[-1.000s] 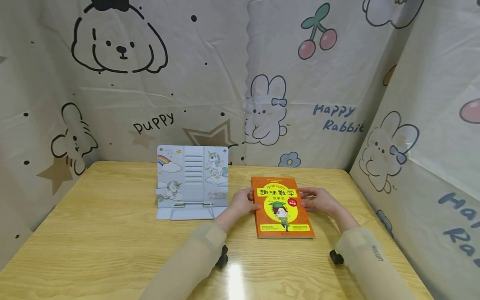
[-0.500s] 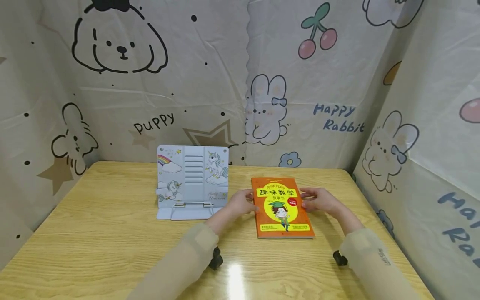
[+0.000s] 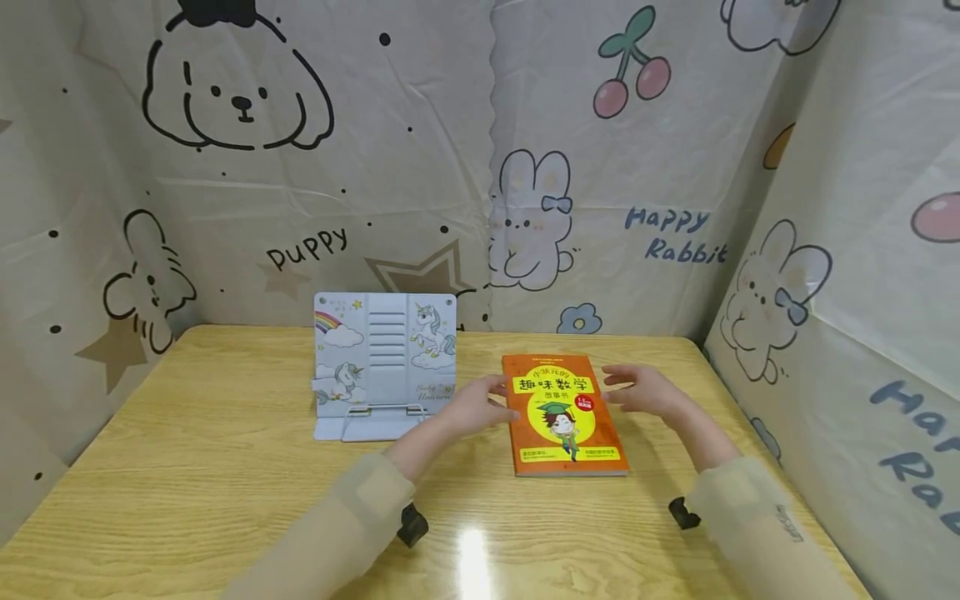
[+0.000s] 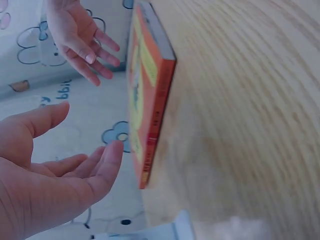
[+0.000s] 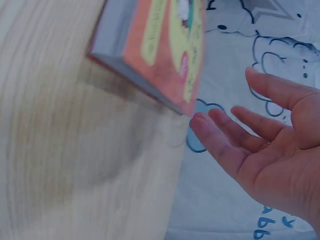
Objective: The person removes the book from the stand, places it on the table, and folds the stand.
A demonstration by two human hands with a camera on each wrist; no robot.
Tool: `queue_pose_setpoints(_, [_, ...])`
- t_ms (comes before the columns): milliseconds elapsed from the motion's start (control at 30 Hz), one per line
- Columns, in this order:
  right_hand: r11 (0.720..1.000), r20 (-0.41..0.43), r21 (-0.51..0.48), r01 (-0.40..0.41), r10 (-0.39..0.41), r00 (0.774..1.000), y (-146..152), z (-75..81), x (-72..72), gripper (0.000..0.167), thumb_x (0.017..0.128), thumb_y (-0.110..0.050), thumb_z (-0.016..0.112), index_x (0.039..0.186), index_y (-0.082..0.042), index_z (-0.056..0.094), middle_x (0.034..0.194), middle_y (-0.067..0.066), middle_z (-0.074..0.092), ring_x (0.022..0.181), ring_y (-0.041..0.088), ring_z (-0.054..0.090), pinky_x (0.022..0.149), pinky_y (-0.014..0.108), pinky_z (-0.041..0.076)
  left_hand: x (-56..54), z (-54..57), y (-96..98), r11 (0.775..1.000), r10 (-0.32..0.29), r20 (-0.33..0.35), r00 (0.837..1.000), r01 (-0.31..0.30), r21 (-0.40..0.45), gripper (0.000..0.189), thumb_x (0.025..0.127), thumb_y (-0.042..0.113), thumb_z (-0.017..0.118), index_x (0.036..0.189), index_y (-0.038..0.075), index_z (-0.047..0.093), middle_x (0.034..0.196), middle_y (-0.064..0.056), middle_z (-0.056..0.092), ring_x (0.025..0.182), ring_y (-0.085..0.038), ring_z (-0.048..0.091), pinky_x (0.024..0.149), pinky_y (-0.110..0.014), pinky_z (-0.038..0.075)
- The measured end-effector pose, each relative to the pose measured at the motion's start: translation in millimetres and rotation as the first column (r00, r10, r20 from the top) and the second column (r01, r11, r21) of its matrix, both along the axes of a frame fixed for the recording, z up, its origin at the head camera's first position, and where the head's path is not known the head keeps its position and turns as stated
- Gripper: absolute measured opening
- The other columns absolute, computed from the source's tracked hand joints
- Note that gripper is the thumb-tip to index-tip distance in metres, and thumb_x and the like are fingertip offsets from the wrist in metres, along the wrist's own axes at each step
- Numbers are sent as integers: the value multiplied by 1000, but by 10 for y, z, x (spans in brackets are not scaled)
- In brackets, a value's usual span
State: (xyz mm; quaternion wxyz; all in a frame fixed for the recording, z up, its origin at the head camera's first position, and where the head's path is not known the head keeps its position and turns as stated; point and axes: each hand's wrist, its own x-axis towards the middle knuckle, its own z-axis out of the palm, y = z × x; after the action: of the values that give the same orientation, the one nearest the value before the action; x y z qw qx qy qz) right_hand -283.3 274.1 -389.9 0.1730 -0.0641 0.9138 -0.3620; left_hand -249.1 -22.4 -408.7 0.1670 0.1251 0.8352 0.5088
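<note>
An orange book [image 3: 566,417] with yellow panels and a cartoon figure in a green cap lies flat on the wooden table, cover up. My left hand [image 3: 477,406] is at the book's left edge, thumb and fingers spread apart. In the left wrist view that left hand [image 4: 55,175] stands off from the book's spine [image 4: 156,120], holding nothing. On the other side, my right hand [image 3: 640,390] hovers beside the right edge with loose fingers. The right wrist view has the right hand [image 5: 270,140] with its fingertips near a corner of the book [image 5: 160,55], nothing gripped.
Left of the book stands a white book stand [image 3: 386,358] printed with unicorns and a rainbow, a wire holder at its foot. The wooden table [image 3: 225,500] ends at a cloth backdrop [image 3: 420,167] with cartoon animals behind and at both sides.
Both hands have loosened from the book's edges. The right hand has lifted slightly, and the forearms have spread outward. The book has stayed in place.
</note>
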Motion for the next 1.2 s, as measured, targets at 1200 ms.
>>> queue_pose_setpoints(1200, [898, -200, -436, -66, -25, 979, -803, 629, 611, 63, 91, -24, 64, 145, -14, 35, 140, 12, 48, 125, 30, 50, 102, 38, 43, 496, 645, -752, 994, 99, -330, 939, -107, -7, 67, 88, 20, 67, 145, 10, 34, 133, -8, 53, 118, -26, 53, 93, -43, 49])
